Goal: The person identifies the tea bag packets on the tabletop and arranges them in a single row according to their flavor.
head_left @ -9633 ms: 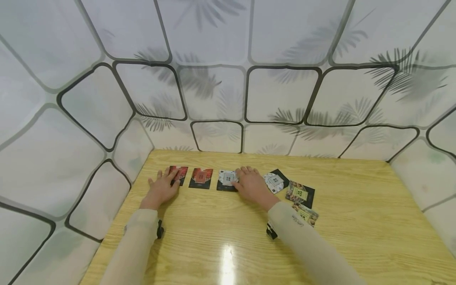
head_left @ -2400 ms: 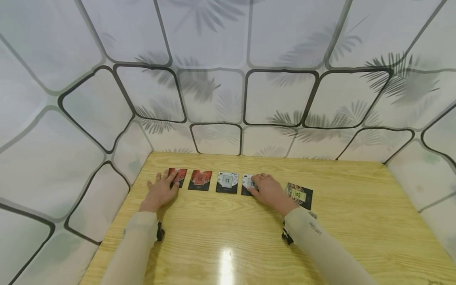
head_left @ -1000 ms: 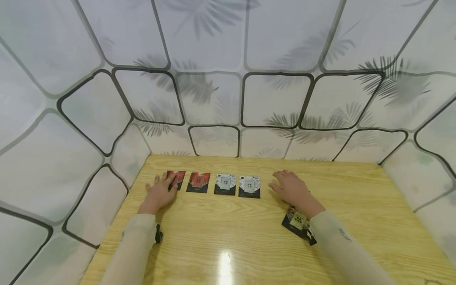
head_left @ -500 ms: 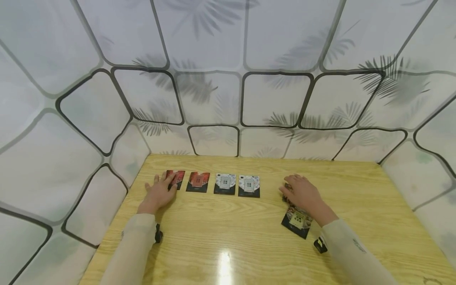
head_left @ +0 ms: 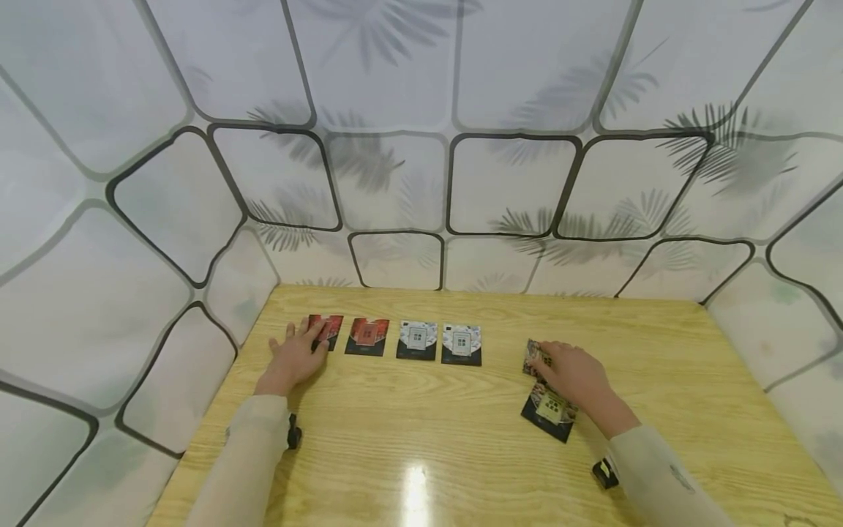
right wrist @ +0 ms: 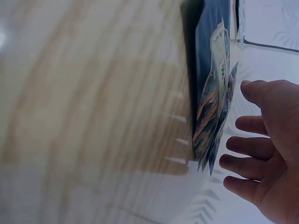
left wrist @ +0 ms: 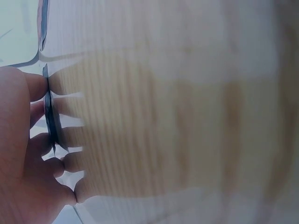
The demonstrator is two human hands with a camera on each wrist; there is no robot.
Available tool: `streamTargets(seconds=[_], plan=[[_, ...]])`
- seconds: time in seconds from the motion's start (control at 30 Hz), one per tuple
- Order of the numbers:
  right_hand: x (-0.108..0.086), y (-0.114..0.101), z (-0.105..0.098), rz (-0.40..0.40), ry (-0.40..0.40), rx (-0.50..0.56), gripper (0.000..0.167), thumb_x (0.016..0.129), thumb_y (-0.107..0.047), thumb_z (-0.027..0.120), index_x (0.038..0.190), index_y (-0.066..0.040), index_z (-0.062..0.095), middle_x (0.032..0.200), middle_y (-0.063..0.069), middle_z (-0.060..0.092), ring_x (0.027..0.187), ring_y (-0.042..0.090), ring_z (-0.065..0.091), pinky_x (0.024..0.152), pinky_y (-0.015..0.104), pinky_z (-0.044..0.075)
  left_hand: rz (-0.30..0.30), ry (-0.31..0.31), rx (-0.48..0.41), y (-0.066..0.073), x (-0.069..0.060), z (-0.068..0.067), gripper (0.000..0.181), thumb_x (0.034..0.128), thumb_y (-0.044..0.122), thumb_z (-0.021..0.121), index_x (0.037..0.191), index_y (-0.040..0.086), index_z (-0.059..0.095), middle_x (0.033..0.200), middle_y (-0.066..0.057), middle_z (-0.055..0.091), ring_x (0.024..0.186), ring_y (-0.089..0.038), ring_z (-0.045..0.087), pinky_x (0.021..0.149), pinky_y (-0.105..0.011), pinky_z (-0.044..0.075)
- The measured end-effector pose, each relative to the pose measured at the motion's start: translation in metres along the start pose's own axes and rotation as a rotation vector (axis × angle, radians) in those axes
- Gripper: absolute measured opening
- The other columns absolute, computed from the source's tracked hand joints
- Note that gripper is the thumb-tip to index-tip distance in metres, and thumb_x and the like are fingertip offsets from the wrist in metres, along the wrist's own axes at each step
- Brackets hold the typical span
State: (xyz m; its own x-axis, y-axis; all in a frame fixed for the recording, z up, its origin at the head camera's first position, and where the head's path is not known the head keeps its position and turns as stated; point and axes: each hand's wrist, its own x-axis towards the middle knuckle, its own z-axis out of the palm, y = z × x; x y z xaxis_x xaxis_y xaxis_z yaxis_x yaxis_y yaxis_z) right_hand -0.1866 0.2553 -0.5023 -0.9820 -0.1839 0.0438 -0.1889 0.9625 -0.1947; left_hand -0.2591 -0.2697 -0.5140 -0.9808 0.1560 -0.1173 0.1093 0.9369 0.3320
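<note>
My left hand rests with spread fingers on a flat red-and-black packet at the left end of a row. In the left wrist view this packet shows edge-on by the fingers. To its right lie a second red packet and two white-and-black ones, a left and a right. Farther right, my right hand lies partly over a dark patterned packet. The right wrist view shows its fingers extended. Just below lies another patterned packet with a yellow label, tilted.
The packets lie on a light wooden table. A pale wall covering with dark outlines and leaf shadows rises behind it and at both sides. A black wrist device is at my right sleeve.
Over these frames a white packet was straightened into the row, and the patterned packets shifted and turned. Lately the right hand drew slightly right and nearer, uncovering more packet. The left hand stayed put.
</note>
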Motion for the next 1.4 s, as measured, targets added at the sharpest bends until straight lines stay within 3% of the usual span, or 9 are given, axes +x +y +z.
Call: streamTargets(seconds=[0.1, 0.17, 0.27, 0.4, 0.5, 0.67, 0.8, 1.07, 1.4], plan=[[-0.004, 0.0, 0.002, 0.017, -0.01, 0.001, 0.063, 0.106, -0.045, 0.059, 0.147, 0.002, 0.059, 0.136, 0.029, 0.068, 0.085, 0.036, 0.074, 0.073, 0.05, 0.061, 0.002, 0.001, -0.004, 0.0, 0.0, 0.0, 0.061, 0.1128, 0.036, 0.039, 0.168, 0.011, 0.029, 0.171, -0.032, 0.015, 0.156, -0.062, 0.008, 0.113, -0.09, 0.007], [-0.005, 0.0, 0.004, 0.031, -0.018, 0.006, 0.062, 0.106, -0.045, 0.06, 0.147, 0.002, 0.059, 0.133, 0.029, 0.069, 0.064, 0.024, 0.068, 0.055, 0.04, 0.055, 0.001, 0.0, -0.011, 0.0, 0.0, 0.0, 0.061, 0.1127, 0.036, 0.04, 0.168, 0.011, 0.029, 0.171, -0.032, 0.015, 0.156, -0.062, 0.008, 0.113, -0.09, 0.007], [-0.005, -0.002, 0.005, 0.047, -0.028, 0.0, 0.064, 0.106, -0.047, 0.06, 0.148, 0.002, 0.059, 0.133, 0.029, 0.07, 0.058, 0.017, 0.062, 0.049, 0.034, 0.047, 0.0, -0.001, -0.018, 0.0, 0.0, 0.0, 0.061, 0.1127, 0.036, 0.04, 0.168, 0.011, 0.029, 0.171, -0.032, 0.015, 0.156, -0.063, 0.008, 0.113, -0.09, 0.006], [-0.003, -0.005, 0.006, 0.054, -0.029, -0.004, 0.071, 0.105, -0.053, 0.06, 0.149, 0.003, 0.057, 0.137, 0.031, 0.066, 0.082, 0.034, 0.073, 0.06, 0.043, 0.058, 0.0, 0.004, -0.014, -0.001, 0.001, 0.001, 0.061, 0.1126, 0.036, 0.04, 0.168, 0.011, 0.029, 0.171, -0.032, 0.015, 0.156, -0.063, 0.008, 0.113, -0.09, 0.007], [-0.001, -0.008, 0.006, 0.053, -0.037, 0.015, 0.077, 0.104, -0.058, 0.059, 0.15, 0.004, 0.055, 0.14, 0.034, 0.063, 0.109, 0.05, 0.069, 0.076, 0.057, 0.061, 0.003, 0.011, -0.005, -0.002, 0.001, 0.003, 0.062, 0.1126, 0.036, 0.039, 0.168, 0.011, 0.029, 0.171, -0.032, 0.016, 0.156, -0.063, 0.008, 0.113, -0.09, 0.007], [0.002, -0.013, 0.008, 0.031, -0.033, 0.03, 0.081, 0.103, -0.06, 0.059, 0.15, 0.005, 0.054, 0.137, 0.031, 0.066, 0.134, 0.057, 0.054, 0.108, 0.069, 0.046, 0.008, 0.017, -0.009, -0.003, 0.001, 0.004, 0.062, 0.1125, 0.036, 0.04, 0.168, 0.011, 0.03, 0.171, -0.032, 0.016, 0.156, -0.063, 0.009, 0.113, -0.09, 0.007], [0.004, -0.017, 0.009, 0.019, -0.021, 0.015, 0.079, 0.104, -0.057, 0.058, 0.149, 0.007, 0.055, 0.139, 0.03, 0.066, 0.136, 0.055, 0.054, 0.115, 0.07, 0.038, 0.005, 0.018, -0.01, -0.002, 0.001, 0.003, 0.062, 0.1126, 0.036, 0.039, 0.168, 0.01, 0.03, 0.171, -0.032, 0.016, 0.156, -0.063, 0.009, 0.113, -0.09, 0.007], [0.008, -0.025, 0.011, 0.052, -0.025, -0.025, 0.079, 0.104, -0.059, 0.055, 0.147, 0.008, 0.057, 0.142, 0.032, 0.062, 0.134, 0.053, 0.056, 0.116, 0.068, 0.039, 0.002, 0.015, 0.002, 0.0, 0.0, 0.002, 0.062, 0.1124, 0.036, 0.039, 0.167, 0.01, 0.03, 0.171, -0.032, 0.017, 0.155, -0.063, 0.009, 0.113, -0.09, 0.008], [0.003, -0.024, 0.011, -0.013, -0.05, 0.084, 0.059, 0.102, -0.025, 0.051, 0.153, 0.005, 0.051, 0.153, 0.03, 0.054, 0.146, 0.054, 0.044, 0.119, 0.069, 0.034, 0.002, 0.01, -0.005, 0.001, -0.001, 0.001, 0.062, 0.1123, 0.036, 0.039, 0.167, 0.009, 0.029, 0.171, -0.032, 0.016, 0.155, -0.063, 0.008, 0.113, -0.09, 0.007]])
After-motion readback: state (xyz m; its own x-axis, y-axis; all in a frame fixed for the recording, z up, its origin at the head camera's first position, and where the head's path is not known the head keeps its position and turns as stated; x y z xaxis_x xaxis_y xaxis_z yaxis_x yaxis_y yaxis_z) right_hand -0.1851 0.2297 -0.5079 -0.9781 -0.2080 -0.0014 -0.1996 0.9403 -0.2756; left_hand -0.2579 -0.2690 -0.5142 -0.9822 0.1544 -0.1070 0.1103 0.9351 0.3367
